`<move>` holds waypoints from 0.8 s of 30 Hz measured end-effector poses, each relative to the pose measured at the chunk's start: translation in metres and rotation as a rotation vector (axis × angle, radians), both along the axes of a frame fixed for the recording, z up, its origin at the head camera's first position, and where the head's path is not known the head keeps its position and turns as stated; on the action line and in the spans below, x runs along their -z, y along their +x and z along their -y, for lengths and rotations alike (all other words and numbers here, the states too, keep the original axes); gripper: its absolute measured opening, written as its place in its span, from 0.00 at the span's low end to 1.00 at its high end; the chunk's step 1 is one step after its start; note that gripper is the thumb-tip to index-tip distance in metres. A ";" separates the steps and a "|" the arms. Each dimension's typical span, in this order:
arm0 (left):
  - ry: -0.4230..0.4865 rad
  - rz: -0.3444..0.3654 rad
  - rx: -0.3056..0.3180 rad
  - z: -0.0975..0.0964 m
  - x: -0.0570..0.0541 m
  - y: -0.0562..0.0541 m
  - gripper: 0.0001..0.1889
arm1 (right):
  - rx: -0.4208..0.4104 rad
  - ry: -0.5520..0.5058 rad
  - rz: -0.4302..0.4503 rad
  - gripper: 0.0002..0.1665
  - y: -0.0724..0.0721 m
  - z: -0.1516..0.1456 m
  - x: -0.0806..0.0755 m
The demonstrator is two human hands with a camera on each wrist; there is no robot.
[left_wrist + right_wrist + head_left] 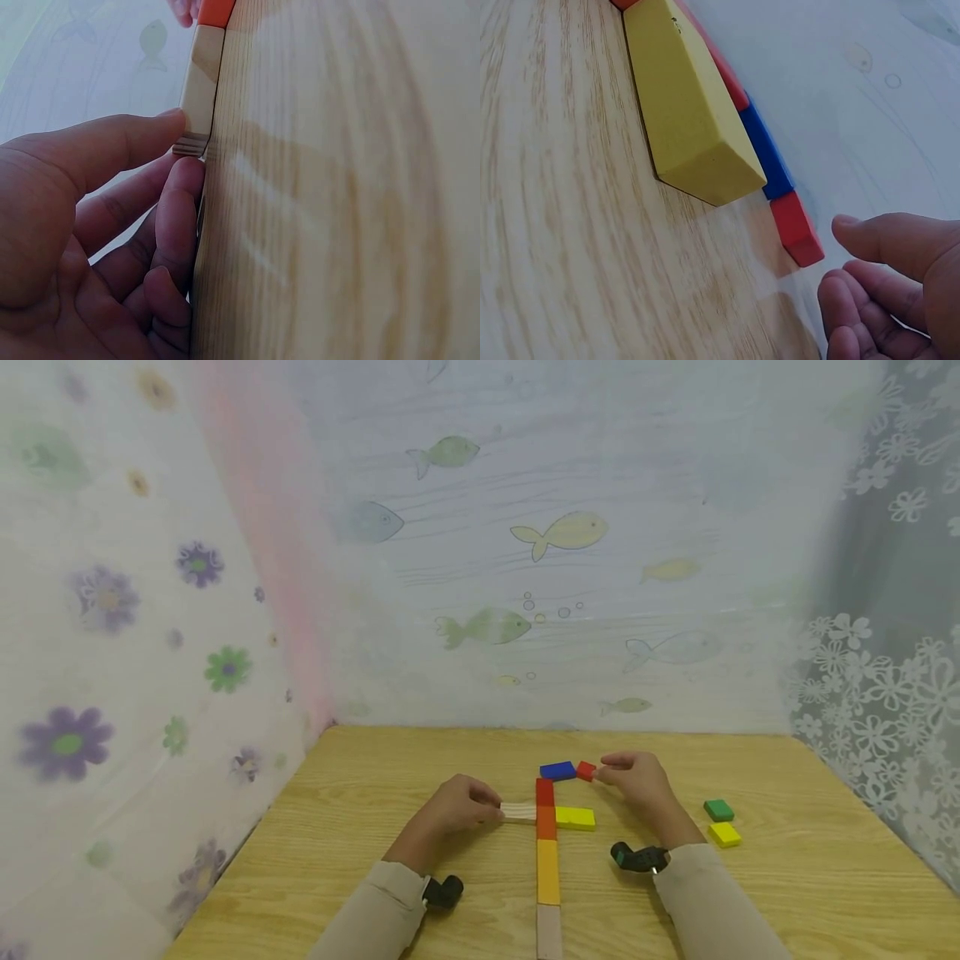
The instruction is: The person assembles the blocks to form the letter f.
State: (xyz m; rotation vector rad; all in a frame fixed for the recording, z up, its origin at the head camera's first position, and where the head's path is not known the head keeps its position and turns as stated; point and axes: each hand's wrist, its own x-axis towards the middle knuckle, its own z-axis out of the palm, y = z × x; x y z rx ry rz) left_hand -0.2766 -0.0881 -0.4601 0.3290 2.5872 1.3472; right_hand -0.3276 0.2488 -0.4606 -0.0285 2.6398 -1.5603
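My left hand (455, 806) pinches the outer end of a plain wooden block (519, 812), its thumb on the block in the left wrist view. That block lies against the left side of a column of blocks; a yellow block (575, 818) lies against the right side. At the column's far end, a blue block (557, 771) extends right, with a small red block (799, 229) touching its end. My right hand (637, 782) is beside the small red block, thumb and fingers parted; the right wrist view shows a gap between them and it.
The column runs toward me: a red block (545, 792), an orange-red block (547, 823), an orange-yellow block (548, 872) and a pale wooden block (549, 931). A green block (718, 810) and a small yellow block (725, 835) lie at right. Patterned sheets hang behind the table.
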 end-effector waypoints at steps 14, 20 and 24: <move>0.028 0.009 0.008 0.001 0.005 -0.001 0.13 | -0.038 0.066 -0.019 0.29 -0.002 -0.002 -0.003; 0.027 0.009 -0.001 0.001 0.001 0.002 0.12 | -0.063 0.116 -0.046 0.27 -0.003 0.000 -0.003; 0.022 0.000 0.004 0.001 0.000 0.001 0.12 | -0.089 0.137 -0.046 0.28 -0.002 -0.003 -0.005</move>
